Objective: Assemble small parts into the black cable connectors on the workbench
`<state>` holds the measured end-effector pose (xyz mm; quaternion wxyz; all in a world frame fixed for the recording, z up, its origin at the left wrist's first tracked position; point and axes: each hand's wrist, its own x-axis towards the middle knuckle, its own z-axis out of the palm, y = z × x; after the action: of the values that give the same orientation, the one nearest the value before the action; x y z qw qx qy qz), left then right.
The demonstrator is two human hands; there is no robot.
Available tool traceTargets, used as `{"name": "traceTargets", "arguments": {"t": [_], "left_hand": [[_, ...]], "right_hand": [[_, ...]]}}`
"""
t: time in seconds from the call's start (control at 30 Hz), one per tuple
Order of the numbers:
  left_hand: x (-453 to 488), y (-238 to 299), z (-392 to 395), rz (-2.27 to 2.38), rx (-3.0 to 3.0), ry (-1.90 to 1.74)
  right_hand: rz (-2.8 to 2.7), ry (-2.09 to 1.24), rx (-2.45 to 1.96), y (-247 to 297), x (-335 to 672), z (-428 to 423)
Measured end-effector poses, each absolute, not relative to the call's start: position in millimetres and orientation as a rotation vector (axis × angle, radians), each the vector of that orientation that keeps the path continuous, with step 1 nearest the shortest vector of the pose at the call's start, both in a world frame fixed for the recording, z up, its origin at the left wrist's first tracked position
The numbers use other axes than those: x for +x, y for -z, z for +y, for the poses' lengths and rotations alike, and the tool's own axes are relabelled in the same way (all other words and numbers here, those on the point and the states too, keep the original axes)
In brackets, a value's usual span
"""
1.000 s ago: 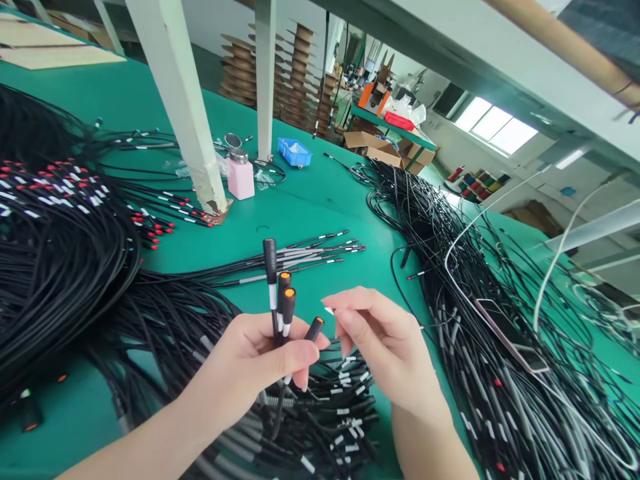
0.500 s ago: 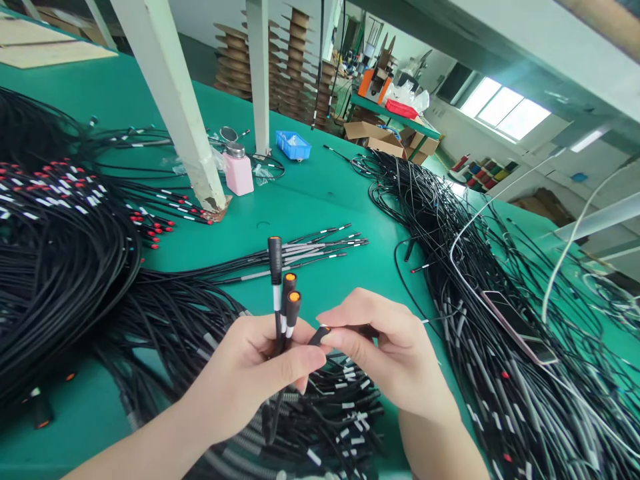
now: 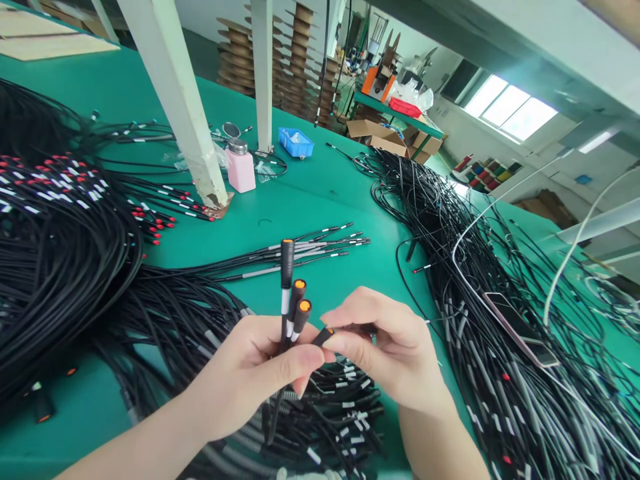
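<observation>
Left hand (image 3: 250, 377) gripped a bunch of smooth black round cables upright, three cylindrical orange-tipped connectors (image 3: 295, 293) sticking up above the glossy green table (image 3: 325, 200), while right hand (image 3: 387, 350) fingers pinched a fourth connector (image 3: 324, 335) touching the left thumb.

orange-tipped connectors (image 3: 287, 263): 4 | pink bottle (image 3: 241, 172): 1 | blue tray (image 3: 296, 143): 1 | phone (image 3: 520, 330): 1

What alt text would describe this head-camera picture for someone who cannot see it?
A person's left hand grips three upright black cable connectors with orange tips while the right hand pinches a fourth connector beside them. Heaps of black cables lie on the green table, with a pink plastic bottle behind.
</observation>
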<state>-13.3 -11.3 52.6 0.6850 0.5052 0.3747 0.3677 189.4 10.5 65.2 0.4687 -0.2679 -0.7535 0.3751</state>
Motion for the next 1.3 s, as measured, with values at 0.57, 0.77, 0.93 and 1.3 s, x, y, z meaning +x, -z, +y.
{"name": "traceTargets", "arguments": {"t": [0.57, 0.77, 0.93, 1.3], "left_hand": [[-13, -63, -14, 0.9, 1.099, -0.766], [-15, -63, -14, 0.915, 1.108, -0.76], [-17, -59, -15, 0.884, 1.156, -0.772], [-16, -54, -16, 0.831, 1.087, -0.783]], "right_hand": [[-1.865, -0.96, -0.628, -65, 190, 10], [-1.924, -0.889, -0.628, -66, 191, 11], [-1.919, -0.867, -0.542, -62, 190, 12], [-1.89, -0.863, -0.541, -58, 188, 13]]}}
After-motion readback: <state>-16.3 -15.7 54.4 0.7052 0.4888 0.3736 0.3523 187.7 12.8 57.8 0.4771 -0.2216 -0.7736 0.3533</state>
